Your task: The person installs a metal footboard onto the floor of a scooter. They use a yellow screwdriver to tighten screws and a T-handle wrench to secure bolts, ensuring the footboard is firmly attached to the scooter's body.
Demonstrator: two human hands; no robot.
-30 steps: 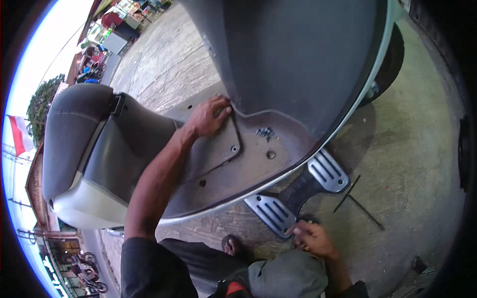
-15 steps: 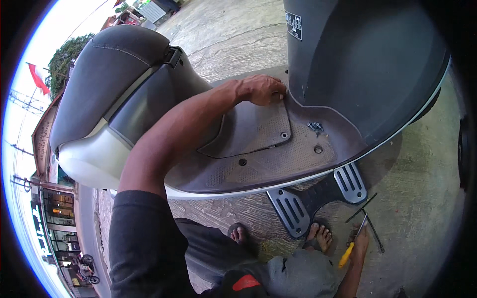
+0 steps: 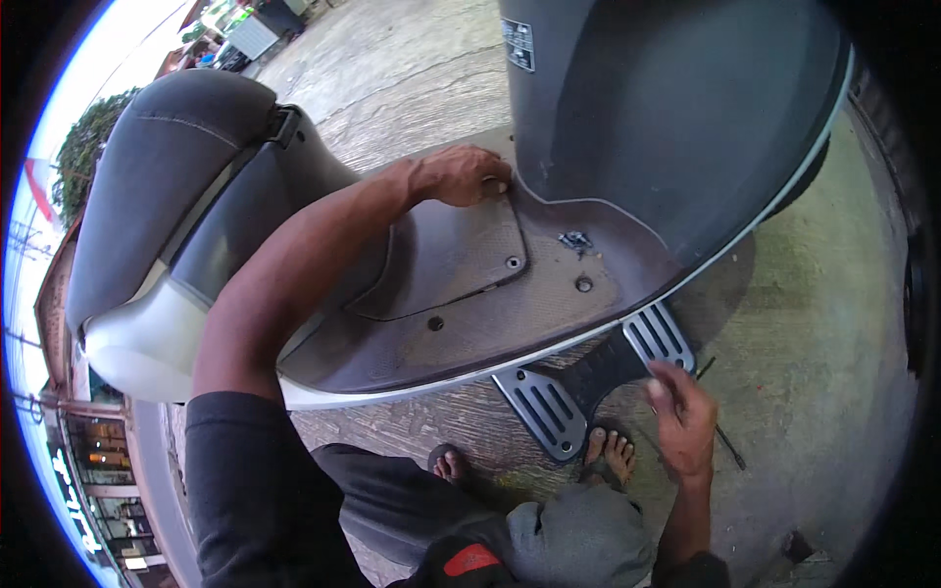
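My left hand (image 3: 466,176) is at the far front corner of a dark panel (image 3: 451,245) on the scooter's floorboard (image 3: 510,309). Its fingers are bent together, and whatever they hold is hidden. A small pile of screws (image 3: 575,240) lies on the floorboard to the right of the panel. My right hand (image 3: 683,416) is raised over the ground, near the end of a silver-and-black footrest plate (image 3: 657,333). Its fingers are curled in; I cannot make out what is in them. The yellow-handled screwdriver does not show.
The scooter's seat (image 3: 186,127) rises at left, its grey front shield (image 3: 676,118) at right. A dark rod-like tool (image 3: 730,446) lies on the concrete, partly behind my right hand. My sandalled feet (image 3: 613,456) stand beside the footrest plate.
My right hand has risen and moved up and left; the yellow screwdriver seen at it before is out of sight. My left hand stays at the panel corner. The whole view has shifted.
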